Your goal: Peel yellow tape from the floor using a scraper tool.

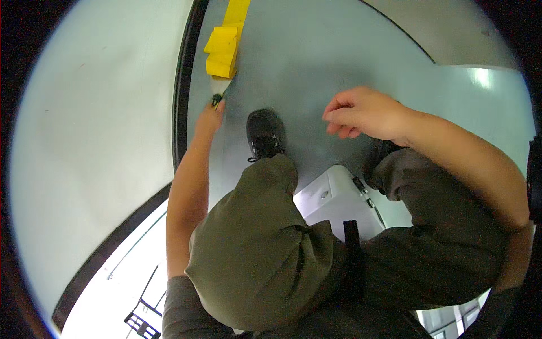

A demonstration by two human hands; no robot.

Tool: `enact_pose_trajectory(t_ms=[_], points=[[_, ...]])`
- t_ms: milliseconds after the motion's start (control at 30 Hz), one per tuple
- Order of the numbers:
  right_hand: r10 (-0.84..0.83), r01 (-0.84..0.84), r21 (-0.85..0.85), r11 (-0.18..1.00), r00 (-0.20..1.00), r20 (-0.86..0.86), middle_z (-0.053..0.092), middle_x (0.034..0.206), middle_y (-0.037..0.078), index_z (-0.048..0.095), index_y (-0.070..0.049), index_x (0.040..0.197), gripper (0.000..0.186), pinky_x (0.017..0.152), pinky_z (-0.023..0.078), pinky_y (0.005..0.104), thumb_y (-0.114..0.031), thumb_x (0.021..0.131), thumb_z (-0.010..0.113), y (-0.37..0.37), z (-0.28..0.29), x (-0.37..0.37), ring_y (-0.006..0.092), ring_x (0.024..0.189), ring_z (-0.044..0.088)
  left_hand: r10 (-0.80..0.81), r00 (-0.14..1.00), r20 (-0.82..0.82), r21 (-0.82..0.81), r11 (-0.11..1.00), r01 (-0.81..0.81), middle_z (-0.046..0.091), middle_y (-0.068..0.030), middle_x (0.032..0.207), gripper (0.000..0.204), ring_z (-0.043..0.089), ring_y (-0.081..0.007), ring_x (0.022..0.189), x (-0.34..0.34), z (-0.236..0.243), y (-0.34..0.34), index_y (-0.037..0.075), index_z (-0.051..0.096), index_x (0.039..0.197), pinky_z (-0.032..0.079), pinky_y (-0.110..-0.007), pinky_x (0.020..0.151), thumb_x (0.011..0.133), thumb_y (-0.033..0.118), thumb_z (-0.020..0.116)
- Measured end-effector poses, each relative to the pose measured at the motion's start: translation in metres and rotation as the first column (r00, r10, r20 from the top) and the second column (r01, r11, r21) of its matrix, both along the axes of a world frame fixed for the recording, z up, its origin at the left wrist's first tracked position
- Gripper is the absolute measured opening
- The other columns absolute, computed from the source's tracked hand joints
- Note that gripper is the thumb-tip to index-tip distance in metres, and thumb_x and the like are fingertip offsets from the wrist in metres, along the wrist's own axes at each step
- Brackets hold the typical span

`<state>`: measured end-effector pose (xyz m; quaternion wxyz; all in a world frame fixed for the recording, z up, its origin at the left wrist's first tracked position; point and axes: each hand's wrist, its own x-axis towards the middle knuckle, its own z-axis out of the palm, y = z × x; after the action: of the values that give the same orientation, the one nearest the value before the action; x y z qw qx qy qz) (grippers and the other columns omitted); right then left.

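My left hand (210, 118) is closed round the dark handle of a scraper (220, 86) with a broad, pale metal blade. The blade's front edge meets a strip of yellow floor tape (222, 53) and is partly hidden there. Near the blade the tape is bunched up in folds; farther off it runs flat along the grey floor. My right hand (367, 113) hangs above the floor to the right, its fingers loosely curled with a gap between thumb and forefinger. Nothing shows in it.
Along the left runs a white panel (113, 113) with a black edge strip (182, 73). My black shoe (265, 133) stands on the grey floor (305, 51). Between my legs is a white box (339, 195) with dark latches. A pale, glossy surface (480, 85) lies at the right.
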<state>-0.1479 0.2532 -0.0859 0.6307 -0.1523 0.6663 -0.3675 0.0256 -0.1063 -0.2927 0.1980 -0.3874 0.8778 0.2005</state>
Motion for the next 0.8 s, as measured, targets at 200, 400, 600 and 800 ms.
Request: enact_pose_trajectory(t_ms=[200, 400, 600, 800], points=[[0.004, -0.005, -0.051, 0.999, 1.0, -0.016, 0.064, 0.09, 0.006, 0.058, -0.002, 0.104, 0.033, 0.07, 0.047, 0.0252, -0.031, 0.088, 0.054, -0.011, -0.001, 0.002, 0.012, 0.077, 0.059, 0.012, 0.999, 0.042, -0.02, 1.0, -0.011, 0.059, -0.0291, 0.102, 0.06, 0.056, -0.0431, 0.1, -0.024, -0.02, 0.016, -0.003, 0.055, 0.108, 0.043, -0.047, 0.085, 0.087, 0.052, 0.045], [-0.02, 0.02, -0.026, 0.999, 1.0, -0.001, 0.064, 0.09, 0.005, 0.058, -0.004, 0.103, 0.032, 0.07, 0.047, 0.0255, -0.032, 0.089, 0.053, 0.011, -0.008, -0.003, 0.0119, 0.077, 0.059, 0.012, 1.0, -0.008, -0.02, 1.0, -0.012, 0.058, -0.0279, 0.107, 0.058, 0.054, -0.0437, 0.102, 0.126, -0.015, 0.019, 0.002, 0.053, 0.114, 0.043, -0.048, 0.086, 0.087, 0.053, 0.044], [-0.053, 0.053, -0.018, 0.998, 0.999, 0.005, 0.066, 0.087, 0.007, 0.062, -0.003, 0.096, 0.029, 0.068, 0.05, 0.0275, -0.029, 0.086, 0.055, 0.008, -0.016, 0.0, 0.0146, 0.076, 0.062, -0.294, 0.954, 0.054, -0.082, 0.951, 0.298, 0.059, -0.0275, 0.106, 0.06, 0.055, -0.045, 0.099, 0.149, -0.031, -0.039, 0.002, 0.049, 0.12, 0.044, -0.049, 0.084, 0.088, 0.053, 0.041], [-0.044, 0.043, -0.023, 0.999, 0.999, -0.02, 0.065, 0.086, 0.007, 0.061, -0.001, 0.095, 0.029, 0.068, 0.05, 0.028, -0.028, 0.085, 0.055, -0.01, -0.009, 0.008, 0.0145, 0.075, 0.062, 0.032, 0.999, -0.024, -0.033, 0.999, -0.032, 0.056, -0.0312, 0.107, 0.065, 0.053, -0.0441, 0.103, -0.017, -0.019, -0.009, -0.004, 0.052, 0.114, 0.042, -0.047, 0.087, 0.088, 0.055, 0.041]])
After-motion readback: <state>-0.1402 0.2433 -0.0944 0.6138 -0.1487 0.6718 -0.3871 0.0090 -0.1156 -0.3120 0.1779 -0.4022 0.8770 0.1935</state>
